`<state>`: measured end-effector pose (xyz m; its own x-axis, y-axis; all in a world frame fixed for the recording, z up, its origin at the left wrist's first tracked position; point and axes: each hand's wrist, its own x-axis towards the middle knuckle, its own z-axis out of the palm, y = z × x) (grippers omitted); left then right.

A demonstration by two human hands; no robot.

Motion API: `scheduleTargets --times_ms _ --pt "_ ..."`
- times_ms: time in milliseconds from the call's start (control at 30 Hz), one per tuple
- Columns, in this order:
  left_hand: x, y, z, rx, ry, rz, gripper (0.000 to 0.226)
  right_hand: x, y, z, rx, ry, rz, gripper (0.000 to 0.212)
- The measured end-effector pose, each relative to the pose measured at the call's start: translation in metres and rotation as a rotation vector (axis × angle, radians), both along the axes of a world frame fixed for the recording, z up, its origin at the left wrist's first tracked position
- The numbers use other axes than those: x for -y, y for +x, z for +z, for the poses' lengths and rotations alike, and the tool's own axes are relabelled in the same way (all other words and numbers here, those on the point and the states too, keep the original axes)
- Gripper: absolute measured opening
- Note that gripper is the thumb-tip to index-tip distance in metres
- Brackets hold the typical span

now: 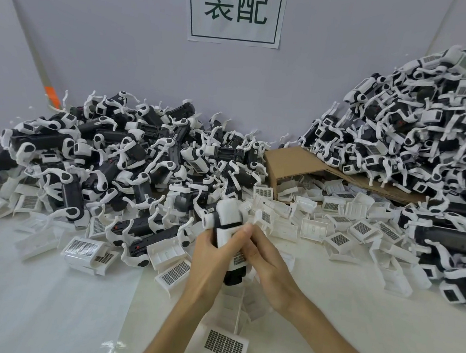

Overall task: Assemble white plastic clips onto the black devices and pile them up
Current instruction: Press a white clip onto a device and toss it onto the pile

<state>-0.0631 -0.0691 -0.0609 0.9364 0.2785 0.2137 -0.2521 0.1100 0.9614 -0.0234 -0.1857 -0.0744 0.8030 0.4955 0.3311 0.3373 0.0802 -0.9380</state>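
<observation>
Between both hands, the black device [233, 278] is held upright, left hand [209, 248] curled round its side and right hand [265, 259] pinching the white clip [226, 223] against it; fitting appears under way, and the next move calls for a firm press home before piling.

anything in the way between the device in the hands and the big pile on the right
Nothing tall. The left hand and right hand grip the device. Between it and the right pile only loose white clips lie low on the table, with a cardboard piece further back; carrying it over them looks clear.
</observation>
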Motion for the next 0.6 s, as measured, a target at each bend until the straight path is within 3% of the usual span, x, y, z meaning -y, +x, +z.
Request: scheduleTargets --times_ms 133,600 --pt "0.0000 0.0013 -0.0012 0.017 -0.004 0.015 0.036 0.0013 0.0042 -0.0008 -0.020 0.017 0.032 0.037" --pt "0.0015 -0.0015 0.0040 0.068 0.056 -0.005 0.028 -0.0011 0.0012 -0.0006 -0.007 0.064 0.009 0.033"
